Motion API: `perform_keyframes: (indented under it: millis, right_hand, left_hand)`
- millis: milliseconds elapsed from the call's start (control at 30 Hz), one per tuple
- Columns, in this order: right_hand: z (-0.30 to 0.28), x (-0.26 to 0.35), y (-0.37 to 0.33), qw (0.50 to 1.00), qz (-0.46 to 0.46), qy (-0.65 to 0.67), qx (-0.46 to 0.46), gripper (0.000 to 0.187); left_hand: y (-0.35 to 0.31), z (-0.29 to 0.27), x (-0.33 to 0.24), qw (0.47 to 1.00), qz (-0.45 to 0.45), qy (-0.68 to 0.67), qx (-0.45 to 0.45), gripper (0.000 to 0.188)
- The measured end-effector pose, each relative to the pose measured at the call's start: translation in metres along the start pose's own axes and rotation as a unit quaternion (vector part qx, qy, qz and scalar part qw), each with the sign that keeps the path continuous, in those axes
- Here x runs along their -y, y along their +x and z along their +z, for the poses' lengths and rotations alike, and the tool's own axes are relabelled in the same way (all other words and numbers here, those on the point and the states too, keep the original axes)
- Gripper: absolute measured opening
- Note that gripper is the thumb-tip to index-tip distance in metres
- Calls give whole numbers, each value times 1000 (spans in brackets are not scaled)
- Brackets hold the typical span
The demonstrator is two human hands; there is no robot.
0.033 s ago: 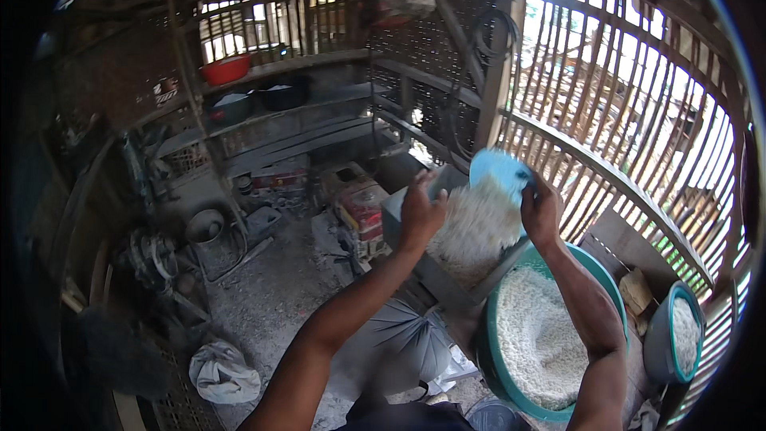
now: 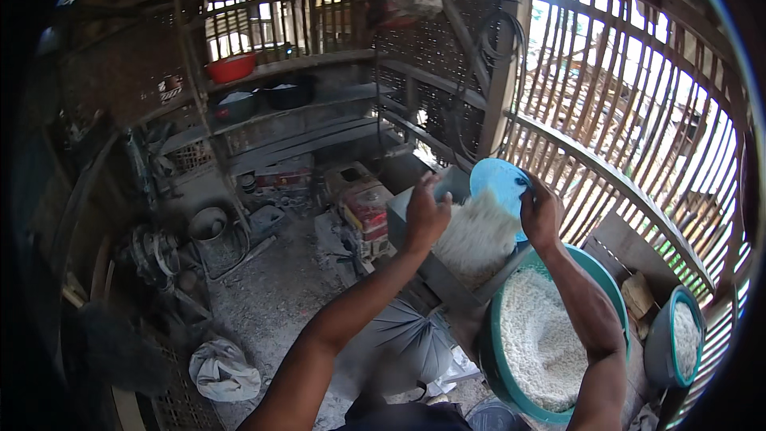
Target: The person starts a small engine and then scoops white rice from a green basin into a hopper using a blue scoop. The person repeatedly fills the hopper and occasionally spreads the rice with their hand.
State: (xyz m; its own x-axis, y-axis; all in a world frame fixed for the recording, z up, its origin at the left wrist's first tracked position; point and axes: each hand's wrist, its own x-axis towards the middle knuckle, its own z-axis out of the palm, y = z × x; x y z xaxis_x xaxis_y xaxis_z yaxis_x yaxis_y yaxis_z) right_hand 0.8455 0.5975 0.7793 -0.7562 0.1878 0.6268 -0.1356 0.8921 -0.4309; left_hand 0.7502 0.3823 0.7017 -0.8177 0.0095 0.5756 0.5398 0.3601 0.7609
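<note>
Head view: my right hand point(image 2: 544, 209) holds a light-blue, round plastic scoop point(image 2: 496, 177) by its near right edge, fingers bent around it. The scoop is tipped steeply over a grey, box-shaped metal hopper point(image 2: 456, 291), and a blurred stream of whitish, grain-like material point(image 2: 479, 231) is spilling from it into the hopper.

My left hand point(image 2: 427, 214) is at the hopper's left side, fingers parted in a loosely open shape with nothing visible in them; I cannot tell whether they touch the metal wall.

Under my right forearm stands a large, round green tub point(image 2: 613, 283), just beside the hopper, holding a whitish heap point(image 2: 538, 343) with a hollow in it. Farther right, near a slatted wall point(image 2: 630, 104), sits a smaller grey bucket with a teal rim point(image 2: 658, 343), also holding whitish stuff.

Left of the hopper is a dusty red-and-grey machine point(image 2: 363, 209). A crumpled white sack point(image 2: 224, 371) lies on the dusty grey floor point(image 2: 275, 295) at lower left. At the back, a bright red plastic basin point(image 2: 231, 69) rests on a ledge, above two dark round basins point(image 2: 289, 96).
</note>
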Motion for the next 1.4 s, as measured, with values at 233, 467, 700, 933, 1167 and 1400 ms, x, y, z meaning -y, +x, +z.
perform_keyframes:
  millis: [233,467,700,933,1167,1400]
  right_hand:
    - [12,17,-13,985,-134,54,-93,45]
    - [-80,-29,-44,983,50,89,-153,28]
    - [-178,-135,-175,920,129,-359,-88,31]
    - [-131,-166,-220,911,148,-384,25,35]
    - [-146,-162,-197,937,192,-293,14,36]
    - [-123,-179,-253,928,371,-30,4,28]
  left_hand:
    - [-8,4,19,996,51,41,53,40]
    - [-3,-3,6,991,89,44,95,32]
    - [18,-3,-8,968,147,82,184,31]
    - [14,4,-9,952,179,118,219,35]
    - [15,0,-9,960,156,91,213,36]
    - [13,2,-10,963,156,80,205,34]
